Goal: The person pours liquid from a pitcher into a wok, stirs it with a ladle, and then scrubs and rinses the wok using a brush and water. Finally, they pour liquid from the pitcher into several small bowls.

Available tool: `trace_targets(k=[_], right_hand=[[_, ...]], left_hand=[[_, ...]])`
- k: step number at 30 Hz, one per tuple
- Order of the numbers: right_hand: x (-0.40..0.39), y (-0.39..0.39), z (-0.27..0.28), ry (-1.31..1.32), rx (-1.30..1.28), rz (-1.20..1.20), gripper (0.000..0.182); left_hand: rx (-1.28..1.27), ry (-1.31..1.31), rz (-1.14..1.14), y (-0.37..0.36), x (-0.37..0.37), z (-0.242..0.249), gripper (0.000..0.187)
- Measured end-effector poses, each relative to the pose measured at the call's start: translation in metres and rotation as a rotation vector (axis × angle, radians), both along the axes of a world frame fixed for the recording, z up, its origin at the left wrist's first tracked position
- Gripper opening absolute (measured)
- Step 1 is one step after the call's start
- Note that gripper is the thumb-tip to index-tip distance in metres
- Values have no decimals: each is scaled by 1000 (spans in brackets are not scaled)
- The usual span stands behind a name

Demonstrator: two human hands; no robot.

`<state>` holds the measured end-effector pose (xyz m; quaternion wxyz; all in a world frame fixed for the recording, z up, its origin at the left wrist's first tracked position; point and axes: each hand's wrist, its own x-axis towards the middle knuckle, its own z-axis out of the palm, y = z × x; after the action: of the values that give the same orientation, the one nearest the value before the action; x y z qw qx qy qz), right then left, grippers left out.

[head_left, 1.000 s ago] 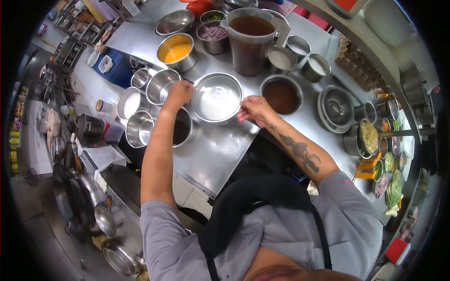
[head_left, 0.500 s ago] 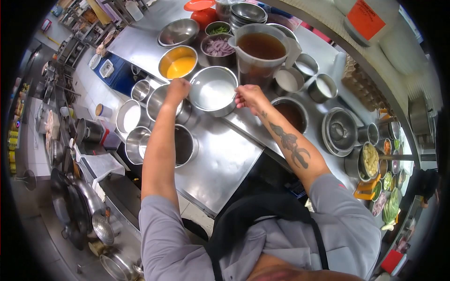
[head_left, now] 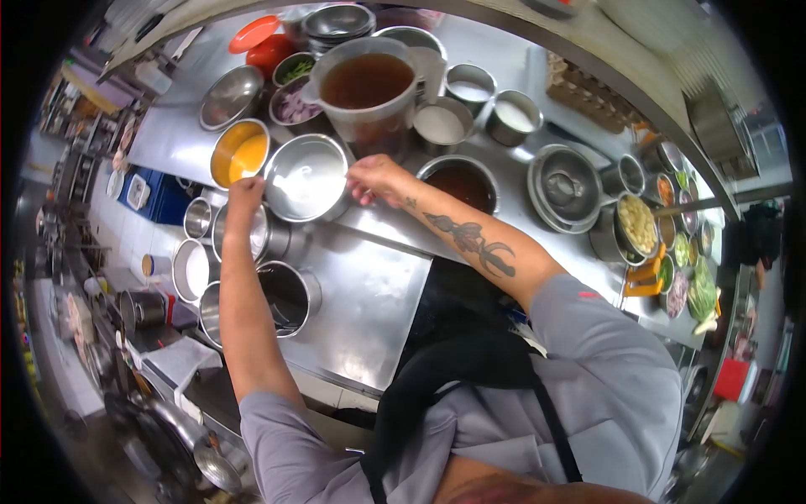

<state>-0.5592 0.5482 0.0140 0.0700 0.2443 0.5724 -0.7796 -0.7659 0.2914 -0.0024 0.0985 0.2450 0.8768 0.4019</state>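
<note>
A round steel bowl (head_left: 323, 193) with a bright, glossy inside is between my two hands. My left hand (head_left: 246, 195) is closed at its left rim, right below a pot of orange-yellow liquid (head_left: 243, 158). On the opposite side, the fingers of my right hand (head_left: 374, 178) pinch the rim. Behind the bowl stands a large clear plastic pitcher (head_left: 369, 126) of brown liquid. A pot of dark brown sauce (head_left: 460, 185) lies beyond my right forearm, which partly covers it.
Several steel pots, including a dark-bottomed one (head_left: 290, 298), crowd around my left forearm. Sliced red onions (head_left: 298, 105) fill a bowl near the pitcher. Stacked steel bowls (head_left: 564, 186) and a pot of pale chunks (head_left: 636, 225) stand right. An overhead shelf edge (head_left: 504, 23) crosses the back.
My view has turned, so the counter and its pots appear farther left. Both hands stay at the bowl's rim, and the bowl remains beside the orange-yellow liquid and the pitcher.
</note>
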Motion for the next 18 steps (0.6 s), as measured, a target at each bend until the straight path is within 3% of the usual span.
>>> trace_targets(k=[3, 4, 5, 6, 8, 11, 12, 15, 18], right_hand=[[38, 38, 21, 126, 358, 75, 29], [53, 65, 22, 277, 612, 30, 27], [64, 90, 28, 198, 652, -47, 28], [73, 119, 24, 198, 930, -149, 27], [91, 170, 16, 205, 1195, -260, 26], [84, 206, -9, -163, 1107, -79, 31], [84, 213, -21, -125, 931, -46, 28], [74, 217, -50, -144, 515, -182, 23], [80, 206, -39, -199, 391, -382, 19]], left_hand=[[10, 96, 35, -5, 13, 5, 24], [-22, 202, 87, -8, 24, 12, 24], [-52, 311, 144, -11, 33, 20, 24], [-7, 341, 173, -11, 47, 30, 24], [76, 391, 229, -3, 89, 45, 25], [170, 239, 141, 38, 149, 46, 25], [187, 197, 65, 56, 170, 47, 25], [183, 159, -47, 117, 210, 38, 25], [151, 145, -126, 173, 222, 26, 28]])
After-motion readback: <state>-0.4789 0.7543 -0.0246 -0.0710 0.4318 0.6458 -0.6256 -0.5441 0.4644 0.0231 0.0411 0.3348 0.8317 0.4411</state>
